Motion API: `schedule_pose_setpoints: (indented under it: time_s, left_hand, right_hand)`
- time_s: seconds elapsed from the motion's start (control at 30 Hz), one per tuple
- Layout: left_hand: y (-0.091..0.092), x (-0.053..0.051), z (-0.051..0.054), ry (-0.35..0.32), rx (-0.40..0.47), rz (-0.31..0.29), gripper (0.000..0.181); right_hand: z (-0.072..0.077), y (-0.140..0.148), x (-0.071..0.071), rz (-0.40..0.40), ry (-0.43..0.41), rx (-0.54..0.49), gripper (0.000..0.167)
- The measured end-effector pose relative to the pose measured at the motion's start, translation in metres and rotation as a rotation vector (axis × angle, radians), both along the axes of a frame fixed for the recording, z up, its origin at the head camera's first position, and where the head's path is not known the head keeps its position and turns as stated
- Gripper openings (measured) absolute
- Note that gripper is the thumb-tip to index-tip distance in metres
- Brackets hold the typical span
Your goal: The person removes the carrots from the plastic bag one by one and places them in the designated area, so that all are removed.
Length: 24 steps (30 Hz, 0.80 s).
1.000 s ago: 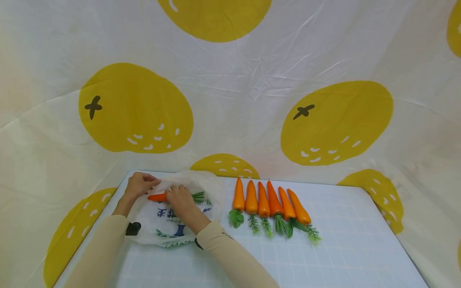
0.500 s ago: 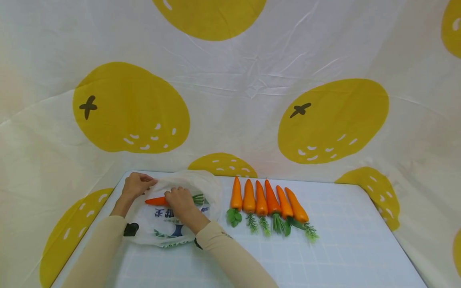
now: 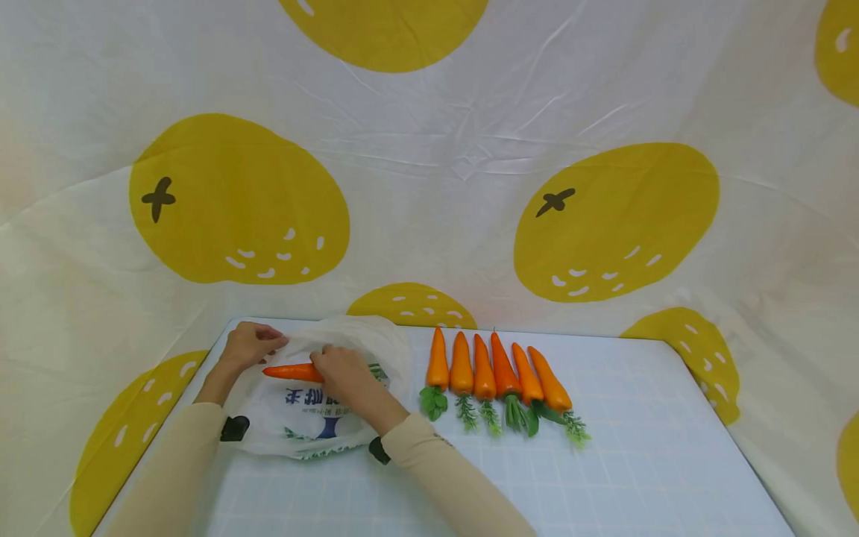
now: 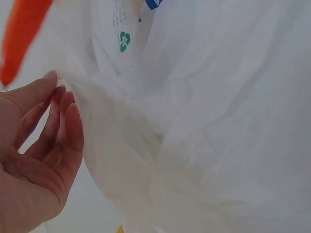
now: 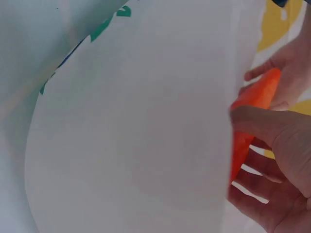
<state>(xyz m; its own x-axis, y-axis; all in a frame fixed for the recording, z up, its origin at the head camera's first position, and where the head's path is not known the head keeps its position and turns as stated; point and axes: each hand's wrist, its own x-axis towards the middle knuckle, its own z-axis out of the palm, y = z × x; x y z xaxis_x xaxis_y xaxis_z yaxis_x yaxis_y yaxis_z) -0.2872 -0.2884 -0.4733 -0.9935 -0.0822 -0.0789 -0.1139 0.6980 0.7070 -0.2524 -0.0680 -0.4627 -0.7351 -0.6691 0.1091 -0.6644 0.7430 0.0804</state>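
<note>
At the left of the head view, a white plastic bag (image 3: pixel 265 429) with blue and green print lies on the table. My left hand (image 3: pixel 251 345) pinches the bag's far-left edge between thumb and fingertips; the thin film (image 4: pixel 126 141) spreads away from that pinch in the left wrist view. Over the bag, my right hand (image 3: pixel 349 379) grips an orange-red carrot (image 3: pixel 293 372), its tip pointing left and its green top partly hidden behind the hand. Thumb and fingers stand on either side of the carrot (image 5: pixel 262 94) in the right wrist view, where bag film covers part of it.
Several carrots (image 3: pixel 461 365) with green tops lie in a row right of the bag, tips toward the back. The pale blue checked table (image 3: pixel 637 447) extends to the right. Behind it hangs a white curtain (image 3: pixel 436 224) printed with yellow fruit.
My right hand has shifted slightly right and nearer, and more of the carrot shows. The left hand keeps its pinch on the bag. The head view has turned slightly.
</note>
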Motion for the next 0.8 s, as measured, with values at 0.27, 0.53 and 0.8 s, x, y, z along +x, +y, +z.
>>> schedule_pose_setpoints:
  time_s: [0.27, 0.53, 0.8]
  left_hand:
    - [0.001, 0.002, 0.003, -0.009, -0.026, 0.002, 0.037]
    - [-0.001, 0.001, -0.001, 0.026, -0.034, 0.011, 0.033]
    - [-0.007, 0.003, -0.007, 0.012, -0.033, 0.019, 0.037]
  right_hand:
    - [0.013, 0.019, 0.003, 0.042, -0.023, -0.147, 0.028]
    - [0.022, 0.039, 0.010, 0.052, -0.077, -0.367, 0.043]
    - [0.016, 0.058, 0.011, 0.026, -0.280, -0.801, 0.048]
